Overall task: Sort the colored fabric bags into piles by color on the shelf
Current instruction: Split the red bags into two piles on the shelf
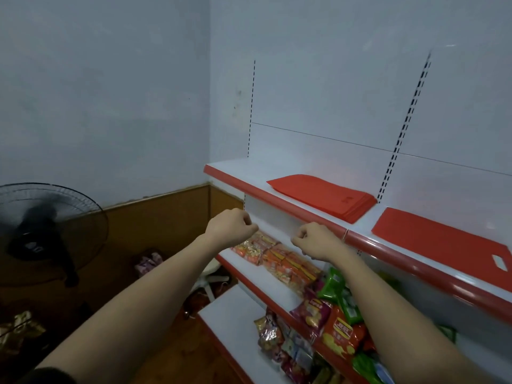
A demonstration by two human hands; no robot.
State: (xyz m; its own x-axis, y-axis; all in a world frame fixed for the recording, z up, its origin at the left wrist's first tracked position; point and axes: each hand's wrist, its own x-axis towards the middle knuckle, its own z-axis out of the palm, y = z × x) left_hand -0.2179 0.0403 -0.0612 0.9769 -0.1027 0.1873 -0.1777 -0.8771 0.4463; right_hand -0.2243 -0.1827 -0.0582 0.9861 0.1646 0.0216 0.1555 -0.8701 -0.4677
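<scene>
Your left hand [231,227] and right hand [315,241] hang curled just below the top shelf [277,202]; whether they pinch anything, I cannot tell. 2 red bag piles lie there: a stack [324,195] and a single bag [443,239]. Probably keep red with red, edges squared.

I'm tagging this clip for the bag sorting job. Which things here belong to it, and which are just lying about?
Part of the job:
red stack, top shelf
red bag, right section
left hand and right hand, fingers curled, nothing visibly held

Lying about:
snack packets on lower shelves
fan
items on the floor
</scene>
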